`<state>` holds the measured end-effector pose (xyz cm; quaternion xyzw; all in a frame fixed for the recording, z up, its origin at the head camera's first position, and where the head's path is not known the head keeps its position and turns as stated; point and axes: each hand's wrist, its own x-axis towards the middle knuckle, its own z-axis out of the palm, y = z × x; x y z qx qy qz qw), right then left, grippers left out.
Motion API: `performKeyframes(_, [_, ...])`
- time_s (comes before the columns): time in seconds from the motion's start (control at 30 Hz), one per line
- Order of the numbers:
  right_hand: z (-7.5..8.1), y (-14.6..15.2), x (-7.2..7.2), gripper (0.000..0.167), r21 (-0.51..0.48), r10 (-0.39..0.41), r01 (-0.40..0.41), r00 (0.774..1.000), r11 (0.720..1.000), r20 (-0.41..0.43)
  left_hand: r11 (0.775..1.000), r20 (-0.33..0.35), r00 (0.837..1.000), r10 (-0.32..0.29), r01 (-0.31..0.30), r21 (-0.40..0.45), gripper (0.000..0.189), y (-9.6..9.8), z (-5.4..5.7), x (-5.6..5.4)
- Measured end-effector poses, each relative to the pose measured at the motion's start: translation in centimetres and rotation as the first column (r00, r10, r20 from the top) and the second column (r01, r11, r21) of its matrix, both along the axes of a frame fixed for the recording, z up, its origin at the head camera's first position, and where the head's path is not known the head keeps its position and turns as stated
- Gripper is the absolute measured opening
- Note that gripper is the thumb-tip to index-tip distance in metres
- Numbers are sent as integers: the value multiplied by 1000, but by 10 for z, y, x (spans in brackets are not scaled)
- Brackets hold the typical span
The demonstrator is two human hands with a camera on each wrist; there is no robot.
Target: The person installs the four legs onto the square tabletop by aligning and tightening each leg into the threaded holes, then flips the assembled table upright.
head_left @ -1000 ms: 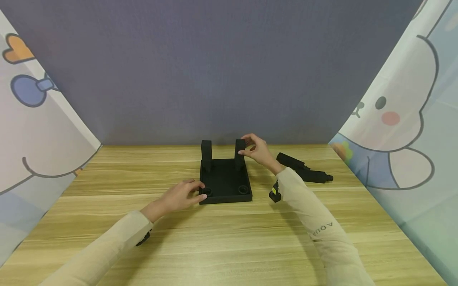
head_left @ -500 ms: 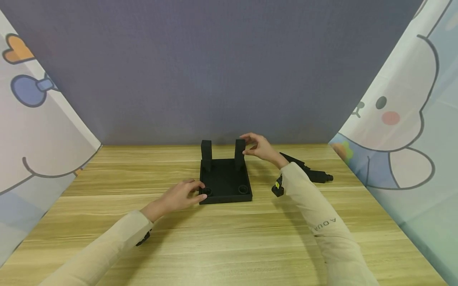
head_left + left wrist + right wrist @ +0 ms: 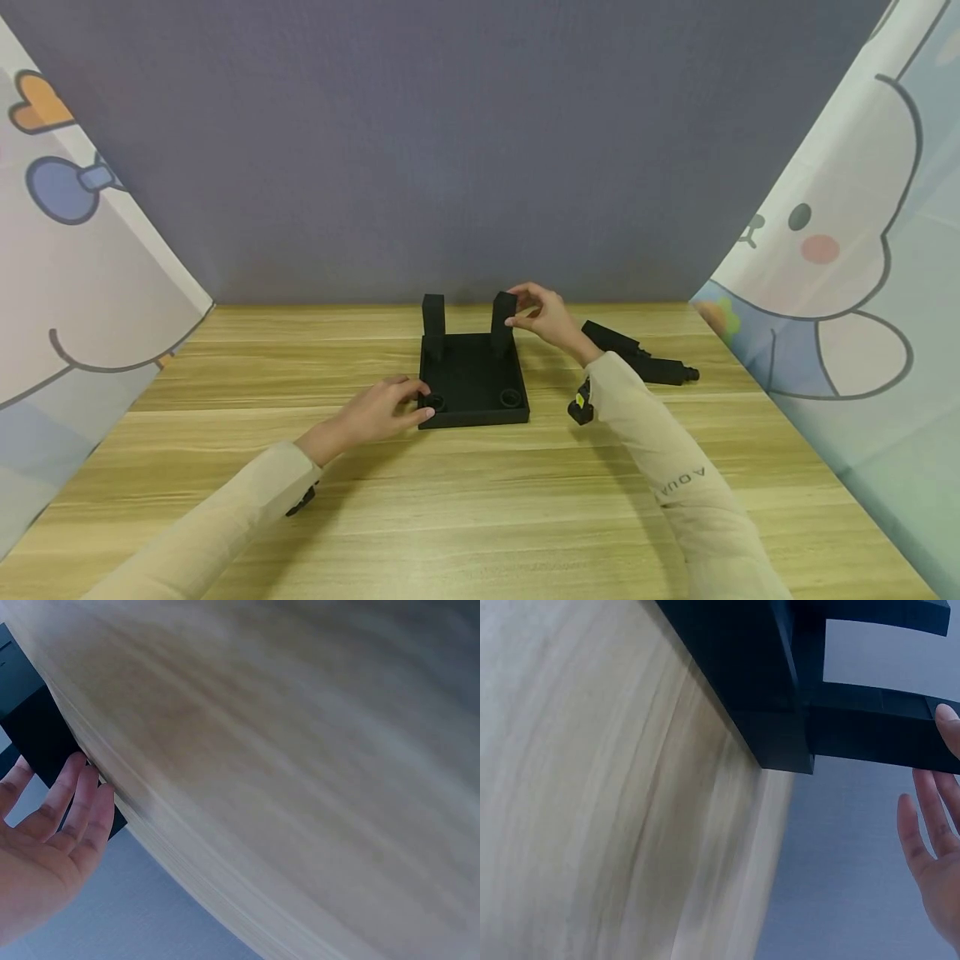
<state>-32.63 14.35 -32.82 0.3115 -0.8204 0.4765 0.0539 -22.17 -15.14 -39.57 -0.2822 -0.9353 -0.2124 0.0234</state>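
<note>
A black square base with a raised rim lies mid-table, two round rings at its front corners. At its back stand a left post and a right post, both black. My right hand pinches the right post near its top, thumb on the near side; this post also shows in the right wrist view. My left hand grips the base's front left corner, thumb by the left ring. In the left wrist view its fingers lie against the black side.
Two black cylindrical parts with narrow ends lie on the wooden table at the right, near my right forearm. A grey panel rises behind the table. Cartoon-printed curtains flank both sides.
The right post's top has tipped slightly to the right. My right hand drew back a little to the right, then came forward onto the post again. The left hand has stayed put.
</note>
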Motion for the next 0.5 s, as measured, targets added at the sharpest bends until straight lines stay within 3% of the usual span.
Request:
performKeyframes(0.23, [2, -1, 4, 44, -5, -14, 14, 1000, 1000, 4, 1000, -4, 1000, 0, 0, 1, 37, 1, 0, 0])
performKeyframes(0.5, [-11, 8, -23, 52, 59, 39, -42, 998, 997, 47, 1000, 4, 1000, 7, -7, -3, 37, 1, 0, -1])
